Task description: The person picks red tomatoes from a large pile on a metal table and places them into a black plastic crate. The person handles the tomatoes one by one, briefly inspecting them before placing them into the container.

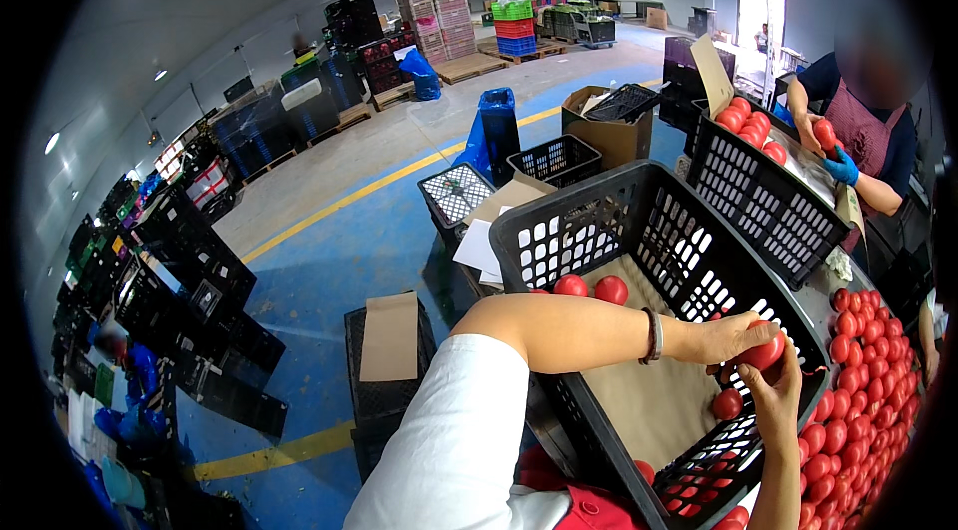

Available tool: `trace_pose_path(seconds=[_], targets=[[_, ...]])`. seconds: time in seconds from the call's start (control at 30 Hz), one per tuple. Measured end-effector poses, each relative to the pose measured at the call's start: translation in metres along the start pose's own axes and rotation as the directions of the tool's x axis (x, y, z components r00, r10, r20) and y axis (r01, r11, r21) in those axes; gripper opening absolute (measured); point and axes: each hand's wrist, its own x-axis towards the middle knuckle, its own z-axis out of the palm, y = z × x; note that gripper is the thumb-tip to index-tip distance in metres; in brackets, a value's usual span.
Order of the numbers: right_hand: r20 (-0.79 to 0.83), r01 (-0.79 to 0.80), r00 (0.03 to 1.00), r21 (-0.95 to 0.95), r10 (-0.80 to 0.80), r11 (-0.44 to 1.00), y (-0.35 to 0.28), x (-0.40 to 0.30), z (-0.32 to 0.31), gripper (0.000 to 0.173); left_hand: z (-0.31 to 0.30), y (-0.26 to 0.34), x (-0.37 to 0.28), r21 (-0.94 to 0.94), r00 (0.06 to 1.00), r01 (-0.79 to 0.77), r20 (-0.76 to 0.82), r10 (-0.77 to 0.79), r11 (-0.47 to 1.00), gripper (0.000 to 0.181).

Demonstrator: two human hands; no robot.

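A red tomato is held between my two hands, over the right side of a black slotted plastic crate. My left hand, with a bracelet at the wrist, grips it from the left. Below and to the right, the fingers of my right hand close around the same fruit. Brown paper lines the crate's bottom. Inside, two tomatoes lie at the far left end and another tomato rests just under my hands. My arms hide part of the interior.
Many loose tomatoes cover the surface at right. Across from me, a co-worker with one blue glove holds a tomato beside a second black crate. A cardboard box and a paper-topped crate stand left of the work area.
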Motion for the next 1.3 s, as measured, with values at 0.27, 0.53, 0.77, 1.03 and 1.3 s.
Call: trace_pose_path(seconds=[0.27, 0.53, 0.77, 1.03, 1.3], targets=[[-0.033, 0.005, 0.999, -0.137, -0.010, 0.991, 0.006, -0.002, 0.001, 0.057, -0.002, 0.001, 0.000, -0.184, 0.997, 0.075, 0.038, -0.070, 0.980, 0.080], [-0.004, 0.061, 0.998, -0.129, -0.062, 0.990, -0.003, -0.004, -0.004, 0.060, -0.005, 0.005, -0.002, -0.083, 0.988, 0.126, -0.080, -0.132, 0.989, 0.076], [0.074, -0.248, 0.969, 0.212, 0.237, 0.945, 0.007, 0.011, -0.018, 0.041, -0.014, 0.010, -0.001, -0.315, 0.987, 0.128, -0.054, -0.152, 0.940, 0.053], [0.125, -0.365, 0.931, 0.392, 0.344, 0.845, 0.009, 0.010, -0.027, 0.037, -0.014, 0.017, -0.001, -0.306, 0.934, 0.357, 0.128, -0.333, 0.883, 0.074], [0.082, -0.305, 0.952, 0.248, 0.294, 0.919, 0.007, 0.011, -0.019, 0.037, -0.022, 0.010, -0.002, -0.417, 0.849, 0.519, 0.152, -0.506, 0.746, 0.076]])
